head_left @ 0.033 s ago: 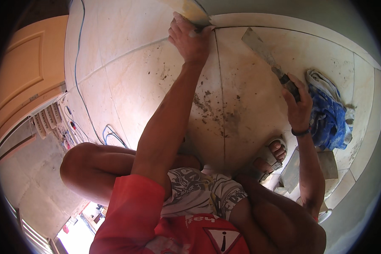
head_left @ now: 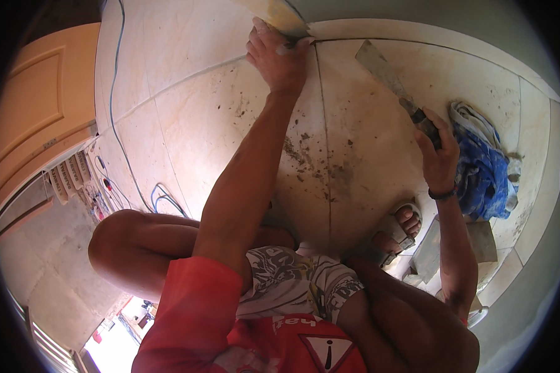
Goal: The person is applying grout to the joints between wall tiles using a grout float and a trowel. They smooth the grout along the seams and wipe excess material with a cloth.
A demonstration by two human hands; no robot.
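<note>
My right hand (head_left: 438,149) grips the dark handle of a putty knife (head_left: 386,78), held above the pale floor tiles. Its long, dirty metal blade slants toward the far left. At the foot of the far wall, my left hand (head_left: 279,59) is bent, fingers curled and thumb out to the right. It rests against a rounded, yellow and grey-stained surface (head_left: 279,15); a small greyish thing shows near the base of the thumb, and I cannot make out what the fingers hold. Dark crumbs of dirt (head_left: 302,152) are scattered over the tiles and along the joint between my arms.
A crumpled blue and white cloth (head_left: 482,168) lies right of my right hand. Grey blocks or offcuts (head_left: 429,248) sit near my sandalled foot (head_left: 404,227). A cable (head_left: 113,93) runs along the left floor by a wooden door (head_left: 43,99). A baseboard (head_left: 417,37) edges the wall.
</note>
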